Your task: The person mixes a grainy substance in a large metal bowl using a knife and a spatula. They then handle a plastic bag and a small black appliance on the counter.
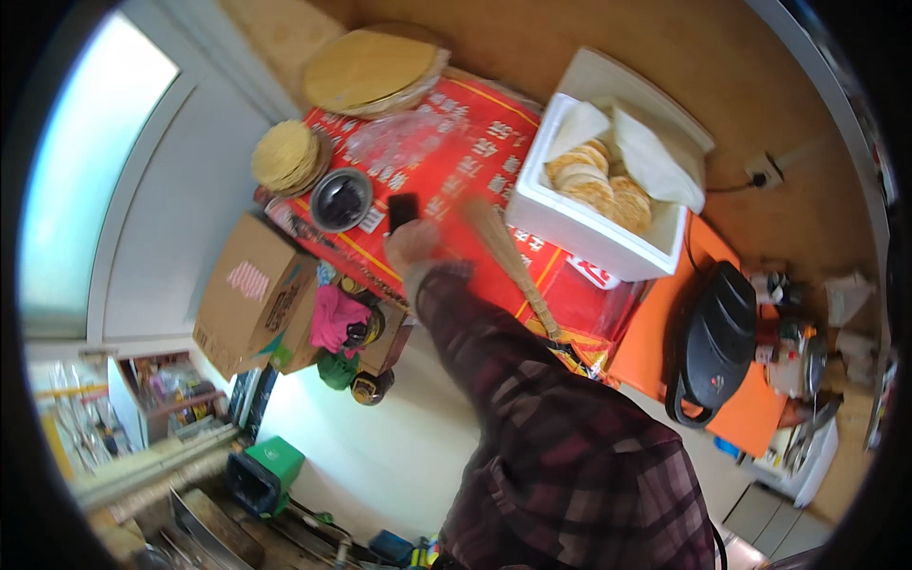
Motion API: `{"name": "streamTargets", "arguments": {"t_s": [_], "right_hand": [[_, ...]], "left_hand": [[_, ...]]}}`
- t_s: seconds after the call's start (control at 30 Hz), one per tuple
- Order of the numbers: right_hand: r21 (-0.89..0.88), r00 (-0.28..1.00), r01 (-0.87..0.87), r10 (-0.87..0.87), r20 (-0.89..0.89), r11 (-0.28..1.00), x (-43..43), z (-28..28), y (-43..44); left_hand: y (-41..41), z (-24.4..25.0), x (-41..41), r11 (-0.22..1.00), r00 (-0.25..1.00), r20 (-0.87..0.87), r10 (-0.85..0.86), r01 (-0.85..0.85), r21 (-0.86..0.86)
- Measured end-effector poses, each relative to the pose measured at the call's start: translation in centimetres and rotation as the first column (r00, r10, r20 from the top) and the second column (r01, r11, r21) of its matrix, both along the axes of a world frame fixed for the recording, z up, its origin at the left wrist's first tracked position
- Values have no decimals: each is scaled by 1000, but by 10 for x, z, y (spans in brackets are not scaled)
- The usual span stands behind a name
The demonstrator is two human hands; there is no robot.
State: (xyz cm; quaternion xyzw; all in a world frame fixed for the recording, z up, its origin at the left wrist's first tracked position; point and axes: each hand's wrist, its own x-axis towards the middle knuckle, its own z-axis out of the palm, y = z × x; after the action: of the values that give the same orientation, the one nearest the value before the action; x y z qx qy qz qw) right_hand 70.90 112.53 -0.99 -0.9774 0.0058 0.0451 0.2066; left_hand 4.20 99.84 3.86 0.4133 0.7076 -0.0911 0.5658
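My right hand (pixel 412 244), blurred by motion, is at the end of an outstretched plaid sleeve, over a table with a red printed cover (pixel 463 135). Its fingers are closed on the near end of a dark rectangular object (pixel 403 211), which looks like a phone. To the left of the hand stands a metal bowl (pixel 341 200) with dark contents. A straw hand brush (pixel 509 256) lies to its right on the cover. My left hand is out of view.
A white foam box (pixel 591 235) holds several round flatbreads (pixel 605 187). Stacked round boards (pixel 370 68), pale discs (pixel 286 153) and a crumpled plastic bag (pixel 402 139) are on the table. Nearby are a black electric griddle (pixel 716 342), a cardboard box (pixel 249 285) and a green bin (pixel 274 467).
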Motion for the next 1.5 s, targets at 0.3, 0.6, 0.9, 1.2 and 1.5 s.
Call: {"name": "streamTargets", "arguments": {"t_s": [0.3, 0.6, 0.9, 1.2, 1.5], "right_hand": [[295, 816, -576, 514, 265, 762, -129, 46, -166], [34, 760, 355, -267, -593, 934, -425, 69, -582], [-29, 627, 680, -601, -495, 733, -620, -11, -749], [-9, 648, 678, -605, -462, 735, -732, -130, -953], [140, 432, 886, -678, -595, 442, -729, -93, -1057]], "left_hand": [[118, -40, 73, 837, 840, 31, -542, 537, 104], [183, -74, 118, 133, 215, -263, -940, 946, 295], [-52, -34, 164, 321, 186, 311, -932, 821, 472], [-423, -9, 244, 299, 92, 779, -620, 946, 127], [-612, 1, 343, 732, 698, 628, -345, 619, -285]]}}
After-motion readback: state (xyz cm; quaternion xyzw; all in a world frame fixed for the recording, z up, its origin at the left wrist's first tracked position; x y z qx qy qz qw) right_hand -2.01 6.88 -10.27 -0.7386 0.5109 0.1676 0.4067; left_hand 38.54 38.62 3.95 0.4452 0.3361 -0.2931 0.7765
